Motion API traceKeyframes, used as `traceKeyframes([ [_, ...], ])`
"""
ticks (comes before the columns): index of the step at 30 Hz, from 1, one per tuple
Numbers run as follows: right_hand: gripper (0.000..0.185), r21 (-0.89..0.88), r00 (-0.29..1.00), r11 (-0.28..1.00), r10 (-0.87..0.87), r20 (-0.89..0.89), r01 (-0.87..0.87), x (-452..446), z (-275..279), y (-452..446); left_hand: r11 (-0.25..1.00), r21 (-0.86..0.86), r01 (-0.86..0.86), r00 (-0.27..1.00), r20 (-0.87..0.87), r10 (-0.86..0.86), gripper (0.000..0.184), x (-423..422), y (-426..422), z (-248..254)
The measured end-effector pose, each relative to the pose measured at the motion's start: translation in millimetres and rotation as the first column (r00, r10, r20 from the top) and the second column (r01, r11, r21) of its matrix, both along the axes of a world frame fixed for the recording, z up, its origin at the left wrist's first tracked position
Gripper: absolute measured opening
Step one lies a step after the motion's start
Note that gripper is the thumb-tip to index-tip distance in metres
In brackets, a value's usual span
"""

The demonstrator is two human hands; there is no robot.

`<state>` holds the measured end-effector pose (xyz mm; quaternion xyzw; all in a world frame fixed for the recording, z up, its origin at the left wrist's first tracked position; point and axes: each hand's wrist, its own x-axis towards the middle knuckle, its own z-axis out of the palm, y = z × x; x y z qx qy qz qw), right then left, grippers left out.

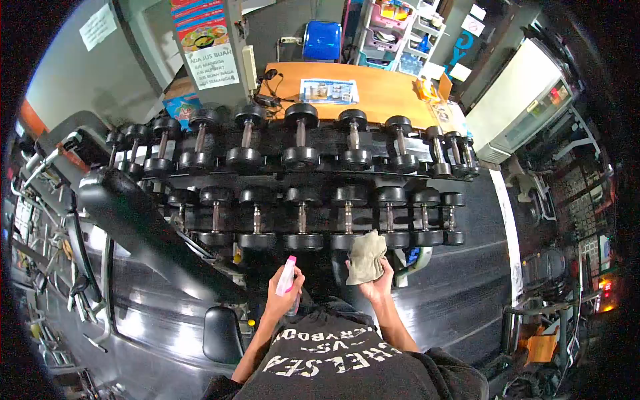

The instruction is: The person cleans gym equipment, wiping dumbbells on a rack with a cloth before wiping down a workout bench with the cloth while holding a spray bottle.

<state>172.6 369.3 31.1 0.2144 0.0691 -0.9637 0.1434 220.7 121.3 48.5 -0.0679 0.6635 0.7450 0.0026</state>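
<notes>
My left hand point(279, 298) is closed around a spray bottle with a pink and white head point(287, 276), held upright in front of my body. In my right hand point(379, 285) a folded grey-beige cloth point(366, 259) is gripped, its upper part standing above the fingers. Both hands are just short of the lower row of a dumbbell rack. The nearest dumbbells are a black one with a metal handle point(302, 219) ahead of the bottle and another dumbbell point(348, 212) beyond the cloth, whose near end the cloth partly covers.
An upper row of dumbbells point(301, 137) runs behind the lower one. A wooden desk point(373, 79) with a blue chair point(322, 41) stands beyond. The padded black bench point(143, 223) slants in at left. A white fridge point(527, 93) is at right.
</notes>
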Motion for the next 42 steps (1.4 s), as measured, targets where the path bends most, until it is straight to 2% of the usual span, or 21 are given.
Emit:
traceKeyframes([
  [2,0.06,0.039,0.999,0.999,-0.021,-0.036,0.022,-4,14,-3,1.0,-0.004,0.003,0.998,-0.056,-0.003,0.009,-10,-5,-1],
  [7,0.062,0.041,0.994,0.999,0.005,-0.109,-0.001,-10,24,-4,0.995,-0.073,0.07,0.996,-0.056,-0.075,0.012,-36,-16,2],
  [9,0.058,-0.046,0.99,0.998,-0.037,-0.137,0.031,-9,22,-5,0.993,-0.072,0.091,0.992,-0.078,-0.097,0.013,-46,-18,2],
  [11,0.057,-0.012,0.992,0.999,-0.053,-0.116,0.052,-6,18,-7,0.987,-0.083,0.135,0.989,-0.044,-0.139,0.014,-52,-21,-1],
  [13,0.054,-0.071,0.997,0.995,-0.073,-0.036,0.071,-4,19,-11,0.985,-0.06,0.161,0.986,-0.037,-0.163,0.014,-57,-24,-2],
  [17,0.052,-0.056,0.992,0.99,-0.128,0.014,0.128,-5,10,-24,0.984,-0.041,0.175,0.984,-0.034,-0.176,0.015,-65,-28,-1],
  [23,0.051,0.067,0.99,0.991,-0.117,0.072,0.113,-22,-1,-28,0.971,-0.102,0.217,0.972,-0.065,-0.224,0.016,-88,-31,1],
  [26,0.049,0.089,0.986,0.985,-0.151,0.065,0.145,-36,-7,-24,0.967,-0.093,0.238,0.968,-0.066,-0.244,0.016,-104,-26,9],
  [30,0.048,0.05,0.98,0.982,-0.183,0.073,0.18,-57,-10,-11,0.972,0.015,0.237,0.971,-0.031,-0.236,0.016,-128,-17,-8],
  [33,0.046,0.057,0.985,0.985,-0.166,0.046,0.164,-79,-5,-3,0.972,0.013,0.235,0.972,-0.018,-0.235,0.016,-150,-11,-8],
  [37,0.043,0.013,0.986,0.987,-0.161,0.038,0.161,-118,-3,8,0.979,-0.004,0.204,0.979,-0.011,-0.204,0.016,-178,3,2],
  [39,0.045,0.053,0.989,0.988,-0.146,0.038,0.144,-140,-3,16,0.982,-0.024,0.188,0.982,-0.005,-0.188,0.015,-193,13,6],
  [40,0.054,0.056,0.987,0.987,-0.151,0.049,0.149,-153,-8,19,0.98,-0.063,0.188,0.982,0.03,-0.186,0.015,-201,18,7],
  [41,0.054,0.054,0.99,0.99,-0.134,0.051,0.132,-166,-12,26,0.978,-0.1,0.185,0.981,0.068,-0.179,0.014,-209,22,8],
  [42,0.051,0.058,0.994,0.994,-0.092,0.055,0.089,-177,-17,32,0.974,-0.137,0.18,0.984,0.03,-0.178,0.015,-217,28,10],
])
